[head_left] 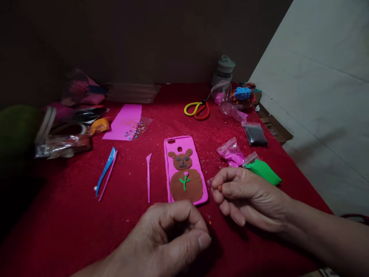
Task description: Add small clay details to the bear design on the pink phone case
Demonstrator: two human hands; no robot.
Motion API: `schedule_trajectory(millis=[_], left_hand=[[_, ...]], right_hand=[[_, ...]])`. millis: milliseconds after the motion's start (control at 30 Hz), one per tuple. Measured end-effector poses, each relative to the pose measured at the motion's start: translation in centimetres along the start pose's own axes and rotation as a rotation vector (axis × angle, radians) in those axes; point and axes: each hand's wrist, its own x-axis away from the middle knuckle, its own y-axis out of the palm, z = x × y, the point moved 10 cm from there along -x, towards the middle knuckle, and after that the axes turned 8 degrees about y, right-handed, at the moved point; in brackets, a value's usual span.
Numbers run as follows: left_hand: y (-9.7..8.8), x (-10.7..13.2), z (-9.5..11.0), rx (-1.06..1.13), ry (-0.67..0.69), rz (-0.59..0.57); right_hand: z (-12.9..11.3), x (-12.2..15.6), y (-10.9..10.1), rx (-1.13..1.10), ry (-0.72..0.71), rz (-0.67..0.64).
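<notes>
The right hand (245, 196) is hovering just to the right of the pink phone case (186, 169), and its fingers (227, 177) are pressing together on a tiny orange bit of clay (219, 188) at the fingertips. The left hand (170, 234) is resting low in front of the case, with its fingers curling inward into a loose fist; I cannot tell if anything is lying inside it.

The phone case is lying flat in the middle of the red tabletop (72, 231), with its camera hole pointing away from the person. It is carrying a brown clay bear (184, 175) with a small green and pink flower (185, 180) on the belly.

Left of the case, a pink modelling stick (148, 177) is lying on the tabletop, and further left a blue modelling tool (105, 171) is lying beside another thin pink one. Behind them, a pink sheet (123, 121) is lying with a small packet of rhinestones (137, 129) on its edge. Yellow and red scissors (198, 109) are lying near the far side. To the right, small plastic bags are holding pink clay (231, 152), green clay (264, 171) and dark clay (255, 134), and a lump of blue clay (242, 93) is sitting at the back. A grey bottle (224, 70) is standing behind the scissors.
</notes>
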Motion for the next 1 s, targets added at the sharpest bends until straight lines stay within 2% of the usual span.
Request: schedule_trajectory(millis=[200, 300, 500, 667, 833, 1000], left_hand=[[0.4, -0.2, 1.5, -0.203, 0.121, -0.035], [0.1, -0.2, 2.3, -0.279, 0.214, -0.013], [-1.8, 1.0, 5.6, -0.511, 0.563, 0.221], [-0.3, 2.1, 7.6, -0.771, 0.751, 0.215], [1.1, 2.9, 8.4, -0.991, 0.850, 0.217], [2.5, 3.9, 8.9, -1.292, 0.942, 0.317]], right_hand=[[-0.5, 0.4, -0.4, 0.085, -0.017, 0.093], [-0.1, 0.4, -0.5, 0.086, 0.009, 0.101], [1.4, 0.5, -0.2, 0.013, 0.109, 0.075], [2.5, 1.0, 0.6, -0.006, 0.165, 0.041], [3.8, 1.0, 0.9, -0.002, 0.221, 0.031], [4.7, 1.1, 0.8, 0.011, 0.239, 0.056]])
